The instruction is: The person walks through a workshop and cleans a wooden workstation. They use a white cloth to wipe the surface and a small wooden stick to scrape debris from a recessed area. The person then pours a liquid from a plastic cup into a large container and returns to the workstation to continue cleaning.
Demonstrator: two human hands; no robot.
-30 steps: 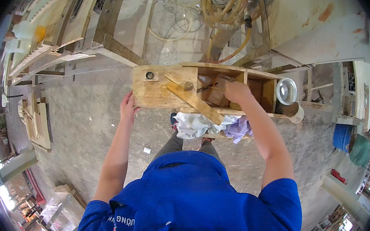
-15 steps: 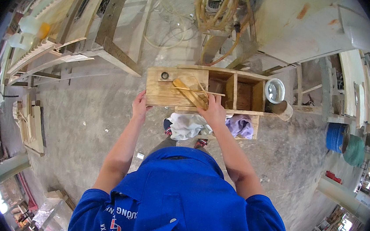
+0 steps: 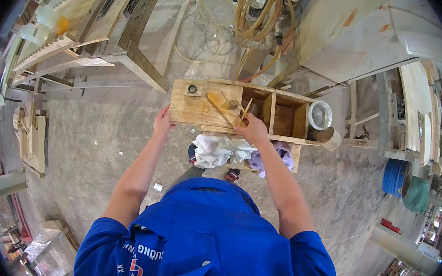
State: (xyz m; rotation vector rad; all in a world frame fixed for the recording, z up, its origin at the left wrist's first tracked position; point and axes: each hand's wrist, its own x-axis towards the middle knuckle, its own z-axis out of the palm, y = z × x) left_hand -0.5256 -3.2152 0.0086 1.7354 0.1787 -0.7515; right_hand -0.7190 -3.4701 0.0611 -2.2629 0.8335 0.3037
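Note:
A long wooden box (image 3: pixel 196 118) lies across in front of me, its left part a flat wooden top and its right part divided into compartments. My left hand (image 3: pixel 163 123) is closed round the near left corner of that top. At the near edge, my right hand (image 3: pixel 255 130) has its fingers bent together at the lower end of a thin wooden stick (image 3: pixel 248 107); its fingertips are partly hidden. A flat yellowish wooden piece (image 3: pixel 217 104) lies slanted on the top, beside those fingers. Farther left sits a small dark ring-shaped part (image 3: pixel 192 89).
A silvery round tin (image 3: pixel 320 115) and a brownish cup (image 3: pixel 329 139) adjoin the box's right end. White cloth (image 3: pixel 221 151) and lilac cloth (image 3: pixel 277 157) lie below its near side. Coiled yellowish hoses (image 3: pixel 258 15) hang beyond, and a wooden bench frame (image 3: pixel 138 62) stands far left.
The thin stick has swung from lying across the box to pointing away from my right hand. The right hand stays at the near edge, the left at the corner. The whole view has shifted slightly.

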